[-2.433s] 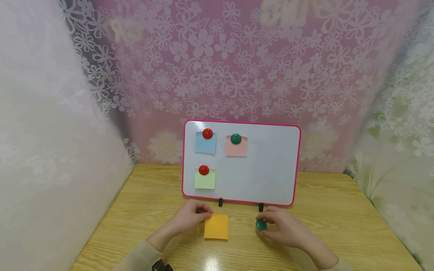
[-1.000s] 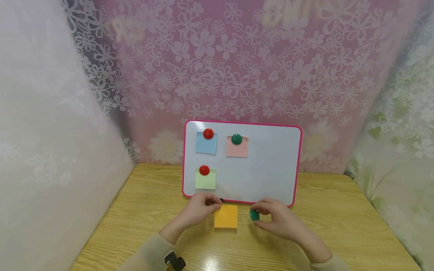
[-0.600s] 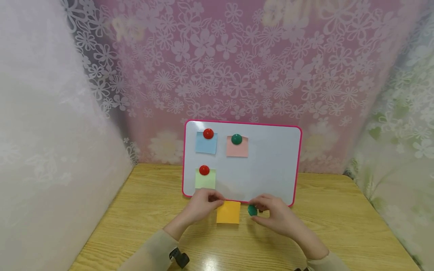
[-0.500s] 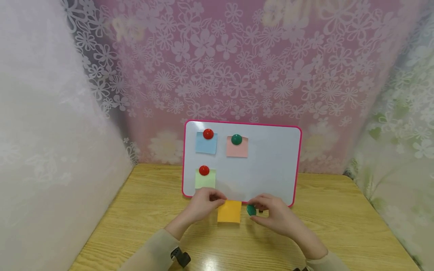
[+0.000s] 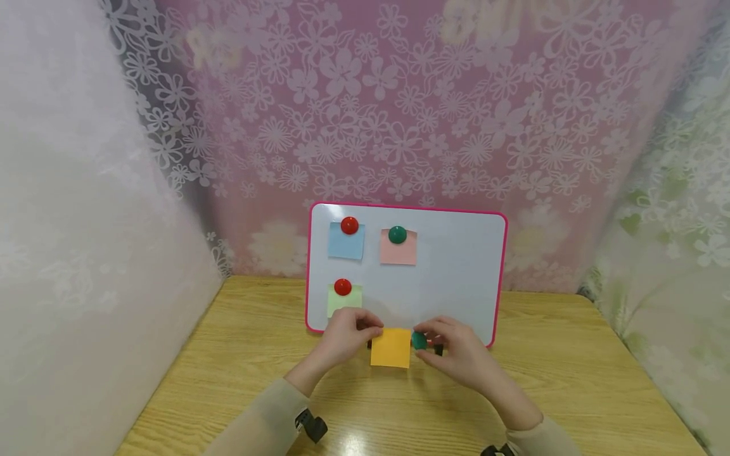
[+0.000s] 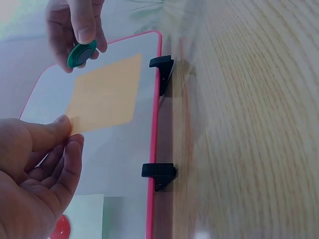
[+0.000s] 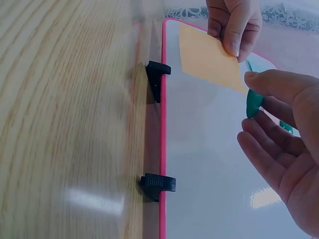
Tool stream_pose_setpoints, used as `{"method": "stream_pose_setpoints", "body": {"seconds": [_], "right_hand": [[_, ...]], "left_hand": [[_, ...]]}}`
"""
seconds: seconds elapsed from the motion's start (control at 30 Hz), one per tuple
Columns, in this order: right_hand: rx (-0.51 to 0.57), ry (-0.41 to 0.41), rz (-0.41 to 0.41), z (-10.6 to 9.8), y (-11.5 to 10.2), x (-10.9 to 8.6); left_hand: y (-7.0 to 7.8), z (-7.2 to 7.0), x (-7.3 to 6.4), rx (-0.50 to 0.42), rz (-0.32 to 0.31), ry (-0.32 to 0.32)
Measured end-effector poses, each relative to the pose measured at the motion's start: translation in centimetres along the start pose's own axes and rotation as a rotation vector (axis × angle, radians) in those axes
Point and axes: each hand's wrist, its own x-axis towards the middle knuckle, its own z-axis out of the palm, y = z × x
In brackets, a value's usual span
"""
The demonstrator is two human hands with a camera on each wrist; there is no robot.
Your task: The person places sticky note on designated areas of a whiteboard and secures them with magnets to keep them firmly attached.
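Observation:
An orange sticky note (image 5: 390,348) hangs by its upper left corner from my left hand (image 5: 349,339), pinched between thumb and fingers. My right hand (image 5: 463,354) holds a round green magnet (image 5: 419,340) by its edge, just right of the note. In the left wrist view the magnet (image 6: 82,54) shows its dark underside. Both hands are in front of the lower edge of a pink-framed whiteboard (image 5: 456,272). In the right wrist view the note (image 7: 209,57) appears in front of the board, its far corner near the magnet.
On the board, red magnets hold a blue note (image 5: 345,247) and a pale green note (image 5: 336,303), the latter partly behind my left hand. A green magnet (image 5: 397,234) holds a pink note (image 5: 398,254). Black feet (image 7: 158,183) support the board on the wooden table (image 5: 262,304).
Both hands have risen toward the whiteboard. The orange note has moved up and right off the table area, while the green magnet has moved up and left, closer to the note.

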Motion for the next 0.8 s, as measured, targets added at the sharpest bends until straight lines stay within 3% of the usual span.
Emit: {"method": "stream_pose_setpoints", "body": {"seconds": [0.2, 0.8], "right_hand": [[-0.021, 0.040, 0.019, 0.0, -0.3, 0.3], [-0.126, 0.141, -0.021, 0.5, -0.1, 1.2]], "left_hand": [[0.5, 0.0, 0.3, 0.000, 0.016, 0.009], [1.3, 0.0, 1.6, 0.024, 0.044, 0.054]]}}
